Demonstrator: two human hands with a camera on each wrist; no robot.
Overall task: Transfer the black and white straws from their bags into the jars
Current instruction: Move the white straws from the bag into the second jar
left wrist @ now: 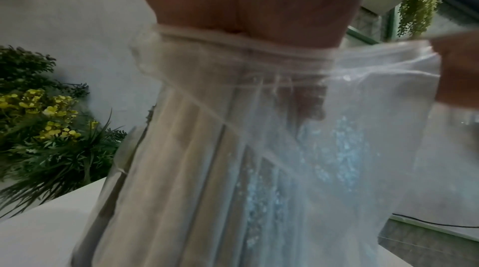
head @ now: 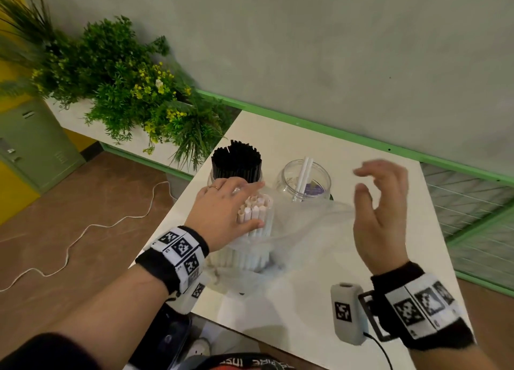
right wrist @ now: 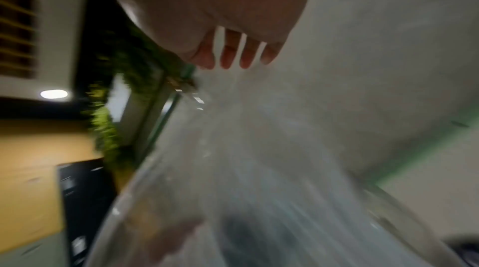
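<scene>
My left hand (head: 257, 205) grips a thick bundle of white straws (head: 258, 219) near its top and holds it upright on the white table (head: 306, 308). A clear plastic bag (head: 303, 230) is pushed down around the bundle and billows to the right. In the left wrist view the straws (left wrist: 181, 169) show through the bag (left wrist: 350, 148). My right hand (head: 360, 180) hovers to the right, blurred, with its fingers (right wrist: 230, 54) spread and loose just above the bag's edge. Behind stand a jar packed with black straws (head: 236, 161) and a clear jar (head: 303, 180) holding two white straws.
Leafy plants with yellow flowers (head: 133, 85) crowd the table's far left corner. A grey wall with a green rail (head: 333, 130) runs behind. Wire fencing (head: 472, 208) lies off the right edge. A white cable (head: 83, 230) snakes over the brown floor at left.
</scene>
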